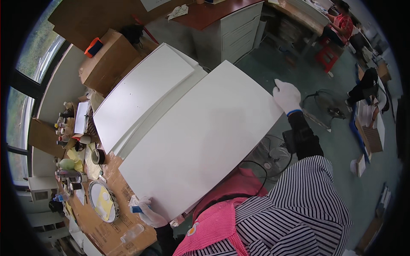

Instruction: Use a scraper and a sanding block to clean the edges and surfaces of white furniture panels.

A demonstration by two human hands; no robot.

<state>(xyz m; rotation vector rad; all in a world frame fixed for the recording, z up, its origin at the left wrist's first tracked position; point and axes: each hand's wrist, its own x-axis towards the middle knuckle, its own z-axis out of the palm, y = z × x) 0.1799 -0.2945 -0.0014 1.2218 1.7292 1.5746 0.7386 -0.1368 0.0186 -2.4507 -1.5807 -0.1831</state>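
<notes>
1. Nearest: left hand point(149, 212), white-gloved, clamped on the near-left corner of the large white panel point(200, 136). Fingers wrapped under the edge, thumb on top; a small blue item pinned between glove and panel, kind not discernible. Grip placed at a corner, probably to control tilt and rotation of a wide, flat sheet.

2. Panel position: held in front of the torso, above the striped sleeve and pink apron point(213, 222), spanning from the near-left corner to the far-right edge. Appears raised off, or partly resting upon, the stacked panels point(141, 94) beyond; contact not determinable.

3. Beside the left hand: cardboard-covered bench point(92, 217) with a round dish point(102, 200) holding yellow material, a roll of tape point(98, 156), and a row of small bottles and jars point(66, 170) along the window side. Kept to the bench margin, apparently to leave the centre for panels.

4. Farther: right hand point(287, 96), white-gloved, arm extended nearly straight, forearm in a dark sleeve. Palm laid on the far-right edge, fingers curled over it, grasping the panel. Diagonal hand placement spreads the load and resists flexing.

5. Below the right arm: floor fan point(273, 155) on green flooring.

6. Farthest: white drawer cabinet point(239, 30), cardboard box point(106, 59), seated person point(339, 23) at a distant bench.
</notes>
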